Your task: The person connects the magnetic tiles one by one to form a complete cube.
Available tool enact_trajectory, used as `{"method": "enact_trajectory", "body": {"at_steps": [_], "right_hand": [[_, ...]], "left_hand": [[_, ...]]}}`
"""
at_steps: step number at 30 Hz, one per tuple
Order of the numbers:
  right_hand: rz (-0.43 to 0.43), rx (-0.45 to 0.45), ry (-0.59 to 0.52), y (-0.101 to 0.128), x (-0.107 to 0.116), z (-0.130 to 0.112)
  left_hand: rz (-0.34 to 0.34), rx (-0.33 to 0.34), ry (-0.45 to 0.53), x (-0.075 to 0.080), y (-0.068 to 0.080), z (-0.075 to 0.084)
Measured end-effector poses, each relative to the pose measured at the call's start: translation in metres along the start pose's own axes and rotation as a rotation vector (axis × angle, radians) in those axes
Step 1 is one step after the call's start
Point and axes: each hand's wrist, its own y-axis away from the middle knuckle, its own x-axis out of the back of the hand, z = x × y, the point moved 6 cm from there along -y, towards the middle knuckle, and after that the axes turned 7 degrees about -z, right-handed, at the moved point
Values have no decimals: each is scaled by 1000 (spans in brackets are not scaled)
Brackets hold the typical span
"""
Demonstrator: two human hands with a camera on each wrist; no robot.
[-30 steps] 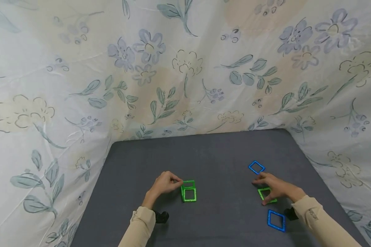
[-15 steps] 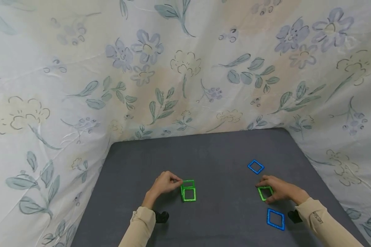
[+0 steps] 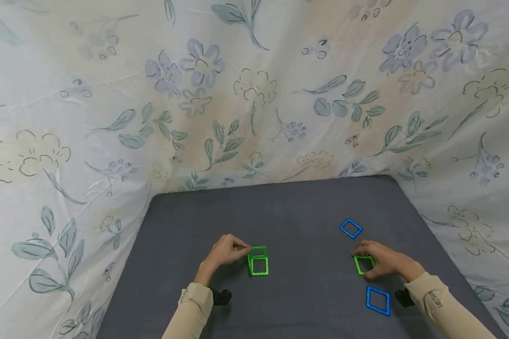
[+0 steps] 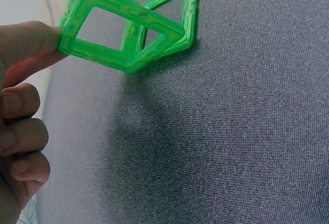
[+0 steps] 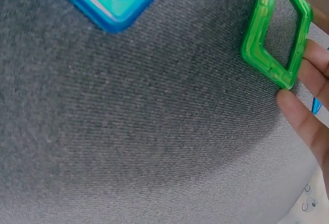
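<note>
- The change is at the right hand (image 3: 383, 260): a second ago its fingertips reach just past the loose green frame (image 5: 255, 47), beside the far blue frame (image 3: 345, 223); now they draw in to the green one's far side.
- That hand grips the loose green frame between fingers and thumb, on the right of the surface (image 3: 305, 226), so that piece seems secured, though I cannot tell whether it is lifted.
- The left hand (image 3: 225, 252) matches its earlier pose, pinching the left edge of the green cluster (image 3: 258, 257) between thumb and forefinger, other fingers curled, apparently steadying it.
- The cluster sits left of the right hand, well apart from it (at least two frames meeting at an angle; a third is hard to confirm).
- The near blue frame (image 3: 367, 296) lies untouched.
</note>
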Motion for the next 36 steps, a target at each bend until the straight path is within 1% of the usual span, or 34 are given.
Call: {"method": "enact_trajectory", "body": {"at_steps": [4, 8, 12, 16, 20, 23, 26, 30, 32, 36], "right_hand": [[22, 24, -8, -1, 1, -1], [103, 95, 6, -5, 3, -6], [199, 143, -15, -11, 8, -18], [291, 171, -72, -21, 14, -36], [371, 218, -156, -36, 19, -55], [400, 275, -233, -51, 19, -69], [420, 348, -279, -67, 17, -85], [447, 426, -288, -87, 9, -107], [454, 453, -288, -97, 2, -118], [454, 472, -301, -114, -15, -136]], "left_hand": [[-5, 4, 0, 0, 0, -1], [-7, -1, 2, 0, 0, -1], [-11, -4, 3, 0, 0, 0], [-8, -10, -8, 0, 0, 1], [-5, -7, -14, 0, -1, 1], [-3, 0, -17, 0, -1, 1], [-2, -8, -22, 0, -1, 2], [1, -24, -22, -1, -1, 3], [2, -18, -17, -1, 0, 3], [9, -11, -16, -2, 0, 3]]}}
